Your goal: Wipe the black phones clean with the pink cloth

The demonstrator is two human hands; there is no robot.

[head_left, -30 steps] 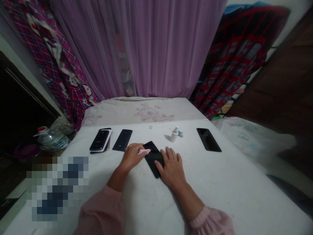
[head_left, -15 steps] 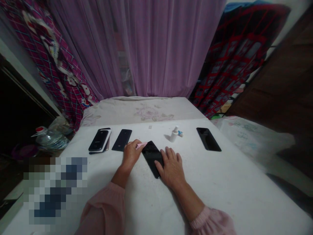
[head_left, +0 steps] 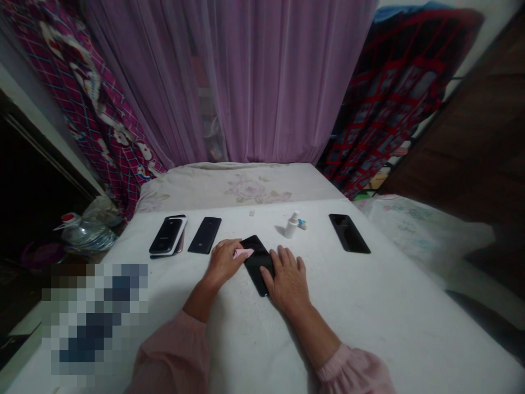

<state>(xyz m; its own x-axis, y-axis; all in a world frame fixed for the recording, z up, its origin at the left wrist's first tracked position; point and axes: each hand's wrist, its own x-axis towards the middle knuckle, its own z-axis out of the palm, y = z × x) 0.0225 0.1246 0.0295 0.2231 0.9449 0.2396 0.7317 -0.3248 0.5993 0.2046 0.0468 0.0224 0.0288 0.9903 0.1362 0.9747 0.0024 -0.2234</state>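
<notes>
A black smartphone (head_left: 257, 268) lies at a slant on the white-covered table, its dark glossy face up. My left hand (head_left: 225, 261) is closed on a small pink cloth (head_left: 243, 252), which touches the phone's upper left part. My right hand (head_left: 287, 280) rests along the phone's right edge, fingers stretched out and the thumb lying over its face. Just left of my left hand lies a dark blue phone (head_left: 205, 235). Beyond my right hand stands a small white spray bottle (head_left: 291, 225), with a small blue and white item (head_left: 302, 224) beside it.
Several stacked phones (head_left: 167, 236) lie at the left of the table, and another black phone (head_left: 349, 233) at the right. A blurred-out patch (head_left: 98, 317) covers the near left. Purple curtains (head_left: 270, 82) hang behind the table; a large water bottle (head_left: 86, 235) stands off its left side.
My left hand has shifted slightly down and right, carrying the pink cloth further onto the phone's face. My right hand stays in place on the phone.
</notes>
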